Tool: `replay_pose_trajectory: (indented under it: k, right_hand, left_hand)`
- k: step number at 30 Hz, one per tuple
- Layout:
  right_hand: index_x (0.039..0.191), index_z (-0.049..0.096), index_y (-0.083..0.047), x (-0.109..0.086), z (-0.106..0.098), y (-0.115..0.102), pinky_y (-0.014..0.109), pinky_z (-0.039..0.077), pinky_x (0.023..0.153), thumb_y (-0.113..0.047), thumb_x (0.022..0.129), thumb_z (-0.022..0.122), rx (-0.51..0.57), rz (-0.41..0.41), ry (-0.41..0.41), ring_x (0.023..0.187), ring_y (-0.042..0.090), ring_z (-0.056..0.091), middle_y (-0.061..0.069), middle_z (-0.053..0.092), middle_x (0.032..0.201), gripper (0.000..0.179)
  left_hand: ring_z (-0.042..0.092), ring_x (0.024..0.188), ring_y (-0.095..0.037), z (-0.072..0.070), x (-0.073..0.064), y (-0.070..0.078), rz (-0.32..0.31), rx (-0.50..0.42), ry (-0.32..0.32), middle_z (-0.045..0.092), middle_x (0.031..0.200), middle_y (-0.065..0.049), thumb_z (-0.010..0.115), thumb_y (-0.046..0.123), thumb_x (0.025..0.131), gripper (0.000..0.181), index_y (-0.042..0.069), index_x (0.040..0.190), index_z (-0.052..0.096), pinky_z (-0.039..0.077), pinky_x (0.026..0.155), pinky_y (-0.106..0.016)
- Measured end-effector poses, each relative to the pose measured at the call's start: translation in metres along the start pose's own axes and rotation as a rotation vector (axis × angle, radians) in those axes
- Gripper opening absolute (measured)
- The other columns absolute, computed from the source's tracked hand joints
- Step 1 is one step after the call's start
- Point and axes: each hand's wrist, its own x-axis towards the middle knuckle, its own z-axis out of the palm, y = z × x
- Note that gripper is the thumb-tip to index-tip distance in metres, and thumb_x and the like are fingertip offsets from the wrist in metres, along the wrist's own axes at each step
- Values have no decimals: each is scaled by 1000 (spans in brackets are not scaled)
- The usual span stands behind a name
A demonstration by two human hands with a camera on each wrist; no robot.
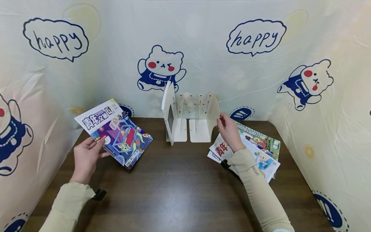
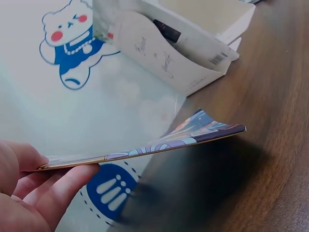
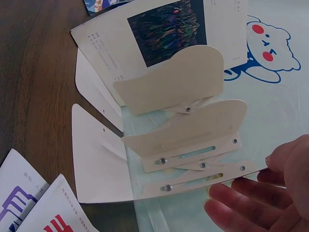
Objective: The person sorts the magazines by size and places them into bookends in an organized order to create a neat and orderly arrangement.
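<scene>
My left hand (image 1: 86,158) holds a colourful magazine (image 1: 124,137) by its lower left edge, thumb on the cover and fingers beneath. In the left wrist view the magazine (image 2: 164,145) shows nearly edge-on, raised over the table. At the back centre stands a white expandable book stand (image 1: 200,130) with upright dividers and slotted, riveted struts. My right hand (image 1: 231,132) pinches the edge of its right end panel between thumb and fingers, as the right wrist view shows at the panel's corner. A white book (image 3: 106,48) with a dark picture on its cover stands upright at the stand's left end.
Several overlapping magazines (image 1: 261,154) lie on the right of the brown table (image 1: 174,190), partly under my right forearm. A pale curtain (image 1: 203,38) with printed bears hangs behind and along both sides.
</scene>
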Motion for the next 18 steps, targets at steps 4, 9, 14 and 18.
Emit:
replay_pose_trajectory:
  k: [4,9,14,18]
  right_hand:
    - [142,55,-6,1,-1,0,46,64,82,-21,111,50,-1,5,2,100,36,71,18,68,123,34]
    - [141,55,-5,1,0,1,45,64,82,-21,111,50,-7,0,6,100,34,71,18,69,122,34]
    - [141,56,-5,0,0,0,45,64,82,-21,111,50,-11,-5,10,99,33,71,19,69,122,34]
    - [141,55,-5,0,0,-1,45,64,83,-22,111,50,-15,0,8,99,32,71,19,69,123,35]
  left_hand:
    - [76,74,-7,7,-6,7,54,66,34,75,100,14,74,15,97,59,-5,148,53,61,59,-28]
    - [74,76,-1,14,-14,14,107,287,60,74,124,-9,70,21,101,54,0,148,56,61,62,-25]
    - [72,77,2,23,-23,21,190,433,71,67,132,-25,67,23,103,49,2,146,59,61,64,-24]
    - [71,74,4,31,-30,25,254,451,90,69,127,-27,67,20,102,44,2,141,63,61,62,-23]
